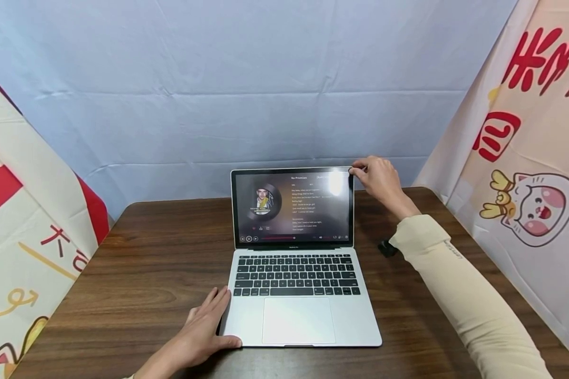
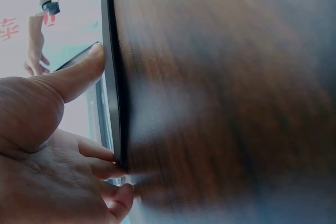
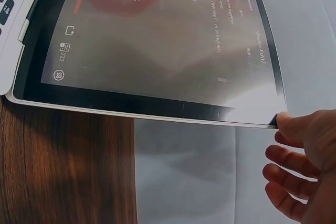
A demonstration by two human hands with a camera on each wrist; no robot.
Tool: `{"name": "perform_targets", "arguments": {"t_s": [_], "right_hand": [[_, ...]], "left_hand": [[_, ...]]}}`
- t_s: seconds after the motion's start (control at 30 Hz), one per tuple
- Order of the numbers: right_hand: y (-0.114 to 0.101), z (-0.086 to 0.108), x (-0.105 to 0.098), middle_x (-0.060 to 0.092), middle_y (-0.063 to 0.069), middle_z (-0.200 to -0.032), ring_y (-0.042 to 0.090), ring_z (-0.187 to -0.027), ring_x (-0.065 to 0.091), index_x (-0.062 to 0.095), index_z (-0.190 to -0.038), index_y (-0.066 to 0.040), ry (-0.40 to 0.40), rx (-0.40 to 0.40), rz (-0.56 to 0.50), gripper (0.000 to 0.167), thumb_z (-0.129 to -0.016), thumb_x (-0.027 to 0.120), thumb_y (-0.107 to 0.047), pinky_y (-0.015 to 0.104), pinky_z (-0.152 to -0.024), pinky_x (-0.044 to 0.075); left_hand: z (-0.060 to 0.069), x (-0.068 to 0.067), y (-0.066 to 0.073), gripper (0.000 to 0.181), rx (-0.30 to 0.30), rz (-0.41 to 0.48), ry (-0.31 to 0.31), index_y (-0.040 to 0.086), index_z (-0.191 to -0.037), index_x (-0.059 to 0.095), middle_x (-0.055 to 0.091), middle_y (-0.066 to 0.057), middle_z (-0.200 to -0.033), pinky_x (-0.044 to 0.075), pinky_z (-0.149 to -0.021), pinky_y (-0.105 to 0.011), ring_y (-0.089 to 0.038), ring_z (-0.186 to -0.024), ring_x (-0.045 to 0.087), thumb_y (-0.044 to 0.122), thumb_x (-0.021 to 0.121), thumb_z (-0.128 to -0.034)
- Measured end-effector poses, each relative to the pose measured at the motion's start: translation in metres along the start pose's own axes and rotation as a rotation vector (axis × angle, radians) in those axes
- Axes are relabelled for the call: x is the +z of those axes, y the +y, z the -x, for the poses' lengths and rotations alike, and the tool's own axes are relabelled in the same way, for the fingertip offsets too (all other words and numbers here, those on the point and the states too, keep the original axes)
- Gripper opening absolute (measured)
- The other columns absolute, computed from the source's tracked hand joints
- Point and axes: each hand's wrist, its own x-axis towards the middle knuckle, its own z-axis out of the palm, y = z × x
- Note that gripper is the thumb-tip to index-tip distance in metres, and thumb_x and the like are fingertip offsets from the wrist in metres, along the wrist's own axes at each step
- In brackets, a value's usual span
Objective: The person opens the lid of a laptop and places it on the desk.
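A silver laptop [image 1: 298, 321] stands unfolded on the table, its lit screen [image 1: 313, 210] showing a music player with lyrics. At the screen's top right corner my right hand [image 1: 379, 178] pinches the lid's edge between thumb and fingers. In the right wrist view the thumb [image 3: 289, 124] lies on that corner, and the other fingers are partly bent behind it. My left hand [image 1: 201, 326] rests against the front left corner of the base. Its fingers lie fairly straight along the left side, and the thumb [image 2: 86, 72] touches the front edge.
The laptop stands on a brown wooden table [image 1: 161, 263]. Behind the table hangs a pale blue cloth [image 1: 246, 84]. Printed cloths hang at the left [image 1: 23, 252] and right [image 1: 540, 158]. A small black device [image 1: 386, 248] sits at the right cuff.
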Motion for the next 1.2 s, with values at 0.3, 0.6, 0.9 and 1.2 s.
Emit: {"name": "perform_targets", "arguments": {"t_s": [0.3,0.6,0.9,1.2], "right_hand": [[0.0,0.004,-0.003,0.069,0.021,-0.126,0.04,-0.107,0.066,0.077,-0.119,-0.004,0.004,0.009,-0.01,0.027,-0.102,0.068,-0.023,0.061,-0.081,0.051],[-0.001,0.005,-0.007,0.068,0.021,-0.127,0.04,-0.107,0.066,0.076,-0.121,-0.004,-0.001,-0.01,-0.003,0.029,-0.103,0.067,-0.024,0.061,-0.083,0.051],[0.0,0.011,-0.014,0.067,0.023,-0.126,0.041,-0.109,0.065,0.074,-0.123,-0.002,-0.001,-0.009,-0.013,0.031,-0.103,0.067,-0.023,0.06,-0.087,0.049],[0.004,0.015,-0.021,0.067,0.026,-0.126,0.044,-0.112,0.063,0.073,-0.124,0.001,0.021,-0.022,-0.016,0.033,-0.103,0.065,-0.023,0.062,-0.091,0.048]], "left_hand": [[-0.001,0.0,0.0,0.108,0.012,-0.006,0.006,-0.009,-0.155,0.037,0.034,-0.028,-0.161,0.024,-0.11,-0.068,-0.046,-0.153,0.021,0.035,0.093,-0.0743],[-0.003,-0.001,-0.001,0.108,0.023,-0.014,0.007,-0.01,-0.154,0.037,0.035,-0.028,-0.16,0.025,-0.11,-0.068,-0.047,-0.152,0.021,0.036,0.093,-0.074],[-0.004,-0.004,-0.002,0.108,0.008,-0.027,-0.003,-0.01,-0.153,0.039,0.036,-0.028,-0.16,0.025,-0.11,-0.071,-0.048,-0.152,0.022,0.037,0.094,-0.0732],[-0.008,-0.015,0.003,0.101,-0.031,-0.046,-0.013,-0.009,-0.154,0.038,0.035,-0.029,-0.16,0.025,-0.109,-0.076,-0.05,-0.15,0.026,0.04,0.088,-0.0812]]}}
